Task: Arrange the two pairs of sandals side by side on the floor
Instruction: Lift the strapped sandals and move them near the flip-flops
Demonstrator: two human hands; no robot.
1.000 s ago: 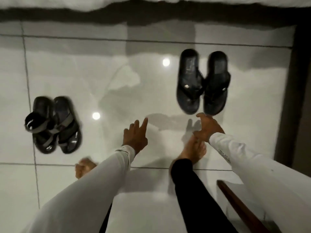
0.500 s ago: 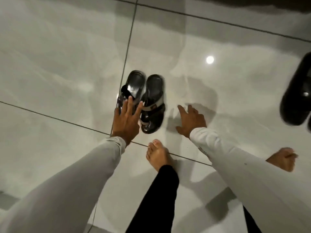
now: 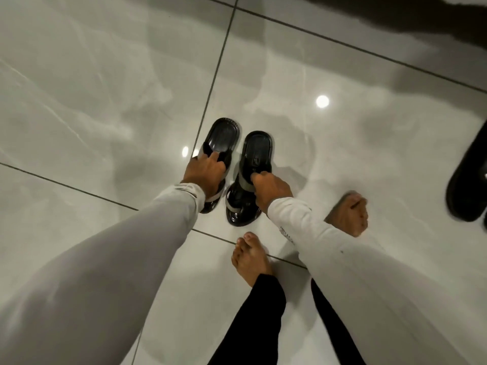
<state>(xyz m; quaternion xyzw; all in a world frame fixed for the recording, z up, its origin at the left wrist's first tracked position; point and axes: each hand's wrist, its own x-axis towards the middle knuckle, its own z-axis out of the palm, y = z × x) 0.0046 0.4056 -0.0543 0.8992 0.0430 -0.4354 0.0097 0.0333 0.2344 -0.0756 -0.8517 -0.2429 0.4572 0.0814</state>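
Two black sandals with grey straps stand side by side, just apart, on the glossy pale grey tiled floor (image 3: 105, 88), close to where two dark grout lines cross. The left grey-strapped sandal (image 3: 222, 135) lies along the grout line that runs away from the person; the right grey-strapped sandal (image 3: 257, 151) sits wholly on the tile to its right.

The left hand (image 3: 204, 175) reaches down from a long pale grey sleeve (image 3: 105, 272), palm down over the left sandal, its fingers (image 3: 213, 158) curled and hooked over the grey strap. The right hand (image 3: 271, 187) comes in from a white sleeve (image 3: 329, 246), knuckles up, its fingers bent around the strap of the right sandal. Both arms are stretched forward and down, nearly parallel, wrists close together.

A plain black sandal (image 3: 466, 177) of the other pair is cut off at the right edge of the view, well apart from the held pair.

Two bare feet rest on the tiles below the hands, with black trouser legs (image 3: 250, 325) above them.
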